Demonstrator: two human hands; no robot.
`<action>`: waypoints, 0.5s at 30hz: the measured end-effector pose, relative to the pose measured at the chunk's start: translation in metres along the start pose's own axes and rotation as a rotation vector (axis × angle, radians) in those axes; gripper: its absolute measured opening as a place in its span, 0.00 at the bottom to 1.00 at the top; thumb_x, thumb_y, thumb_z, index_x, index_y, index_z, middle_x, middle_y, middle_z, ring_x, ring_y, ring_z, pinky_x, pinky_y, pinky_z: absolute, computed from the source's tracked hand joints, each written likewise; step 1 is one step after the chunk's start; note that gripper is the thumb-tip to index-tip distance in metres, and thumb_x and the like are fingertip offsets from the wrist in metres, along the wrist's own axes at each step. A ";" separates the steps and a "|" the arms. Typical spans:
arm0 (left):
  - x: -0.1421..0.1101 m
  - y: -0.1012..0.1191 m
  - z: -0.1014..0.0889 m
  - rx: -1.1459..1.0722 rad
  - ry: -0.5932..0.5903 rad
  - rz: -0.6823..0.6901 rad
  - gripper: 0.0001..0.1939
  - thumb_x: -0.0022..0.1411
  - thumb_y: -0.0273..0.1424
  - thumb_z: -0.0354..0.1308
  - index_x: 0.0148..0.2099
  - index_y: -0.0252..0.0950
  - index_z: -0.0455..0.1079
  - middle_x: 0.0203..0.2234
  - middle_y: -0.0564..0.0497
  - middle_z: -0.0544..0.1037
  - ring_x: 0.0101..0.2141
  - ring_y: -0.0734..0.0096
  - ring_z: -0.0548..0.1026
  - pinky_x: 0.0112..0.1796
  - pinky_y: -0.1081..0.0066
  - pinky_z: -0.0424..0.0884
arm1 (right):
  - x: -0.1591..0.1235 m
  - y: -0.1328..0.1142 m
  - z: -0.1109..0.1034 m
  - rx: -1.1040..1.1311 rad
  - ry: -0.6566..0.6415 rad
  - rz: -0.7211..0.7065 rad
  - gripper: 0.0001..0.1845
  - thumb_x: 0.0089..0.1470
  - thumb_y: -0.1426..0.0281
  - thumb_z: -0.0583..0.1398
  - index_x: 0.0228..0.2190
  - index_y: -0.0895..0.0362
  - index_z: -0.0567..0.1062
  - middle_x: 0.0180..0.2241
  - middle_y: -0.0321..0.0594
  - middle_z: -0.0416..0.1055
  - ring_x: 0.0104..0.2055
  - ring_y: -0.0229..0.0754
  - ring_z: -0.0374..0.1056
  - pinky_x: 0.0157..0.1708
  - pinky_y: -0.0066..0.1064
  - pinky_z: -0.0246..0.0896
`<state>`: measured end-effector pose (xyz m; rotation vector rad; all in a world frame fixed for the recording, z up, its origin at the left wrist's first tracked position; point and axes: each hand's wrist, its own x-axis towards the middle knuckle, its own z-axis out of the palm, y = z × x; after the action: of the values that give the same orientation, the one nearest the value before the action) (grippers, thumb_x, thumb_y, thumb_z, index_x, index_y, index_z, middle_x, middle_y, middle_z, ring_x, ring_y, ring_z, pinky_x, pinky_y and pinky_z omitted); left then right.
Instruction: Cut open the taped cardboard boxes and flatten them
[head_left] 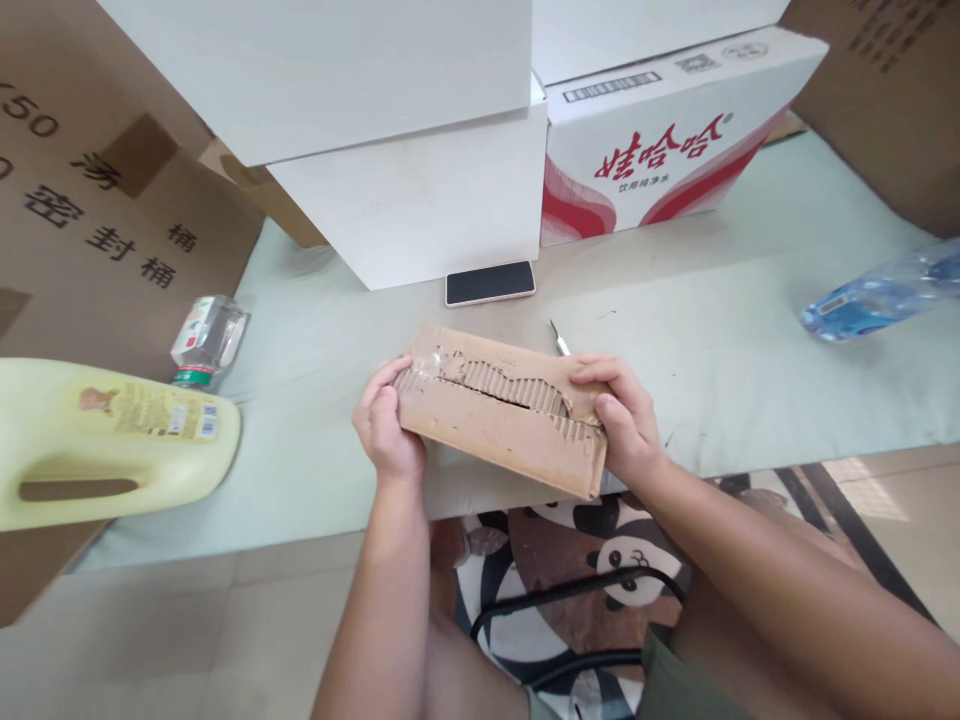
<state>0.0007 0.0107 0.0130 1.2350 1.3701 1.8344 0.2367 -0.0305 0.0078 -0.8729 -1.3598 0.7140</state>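
Torn cardboard box [496,425], pinched by left hand [388,424] and right hand [625,413] — carton [664,160] beyond reads “娃哈哈”

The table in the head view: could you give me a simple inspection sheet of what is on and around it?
Surface: pale green cloth, slightly creased, with small dark specks.
Job's things: cardboard box, outer layer torn along a seam, showing corrugation.
Clutter: phone, screen dark; thin tool, partly hidden; yellow jug; green-capped bottle; blue-labelled bottle.
Hands: left hand grips the box's left end, right hand its right end.
Cables: nothing seen.
Surroundings: white boxes, red-and-white carton, brown cartons, tiled floor.
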 end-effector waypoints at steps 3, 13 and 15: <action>0.000 0.001 0.001 0.006 0.003 -0.002 0.17 0.58 0.38 0.51 0.38 0.37 0.80 0.39 0.46 0.82 0.46 0.57 0.78 0.50 0.59 0.71 | 0.000 0.000 0.001 -0.006 0.008 0.026 0.13 0.63 0.58 0.54 0.39 0.51 0.74 0.43 0.44 0.76 0.46 0.50 0.72 0.46 0.46 0.68; -0.001 0.003 0.001 -0.015 0.020 -0.015 0.17 0.57 0.38 0.52 0.37 0.37 0.80 0.39 0.46 0.83 0.45 0.58 0.78 0.49 0.61 0.71 | 0.000 0.000 0.000 -0.008 0.000 -0.007 0.12 0.64 0.60 0.53 0.39 0.51 0.74 0.43 0.43 0.75 0.46 0.48 0.72 0.46 0.44 0.68; -0.001 0.003 0.001 -0.022 0.022 -0.013 0.16 0.57 0.37 0.53 0.37 0.37 0.80 0.39 0.46 0.83 0.45 0.58 0.78 0.49 0.61 0.71 | 0.000 0.000 0.000 -0.001 -0.001 -0.017 0.11 0.64 0.61 0.54 0.39 0.51 0.74 0.44 0.43 0.75 0.46 0.48 0.72 0.46 0.44 0.68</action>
<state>0.0025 0.0096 0.0159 1.1961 1.3632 1.8538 0.2369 -0.0301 0.0077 -0.8607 -1.3676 0.7005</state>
